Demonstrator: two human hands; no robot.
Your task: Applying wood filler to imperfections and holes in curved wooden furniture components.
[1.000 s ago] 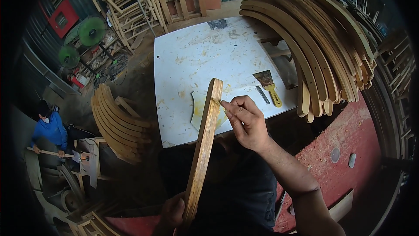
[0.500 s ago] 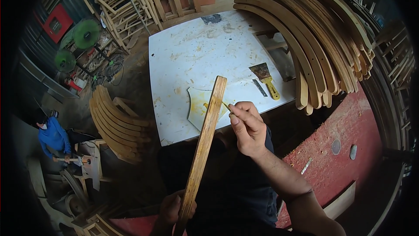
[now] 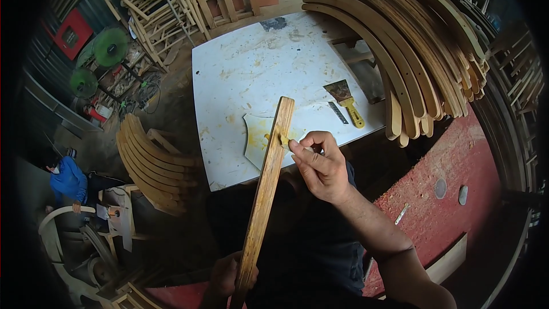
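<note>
A long wooden bar [image 3: 267, 194] slants up from my lap, its upper end over the edge of the white table. Low in the picture, my left hand [image 3: 225, 274] is wrapped round the bar's lower part. My right hand [image 3: 320, 163] pinches a small flat yellowish piece [image 3: 285, 141] between thumb and fingers; its tip meets the bar's face near the upper end. I cannot tell exactly what kind of tool this is. Behind the bar lies a pale sheet [image 3: 254, 143] with yellow paste smeared on it, partly hidden by the bar.
On the white table [image 3: 240, 69] lie a wide scraper [image 3: 349, 103] with a yellow handle and a dark metal strip [image 3: 338, 113]. Curved wooden parts [image 3: 400, 46] are stacked at right, others [image 3: 151, 166] at left. A dusty red surface [image 3: 440, 194] lies right. A co-worker [image 3: 68, 178] in blue is at left.
My right hand has shifted slightly left and turned, bringing the flat piece against the bar's face. The co-worker now handles a curved pale part.
</note>
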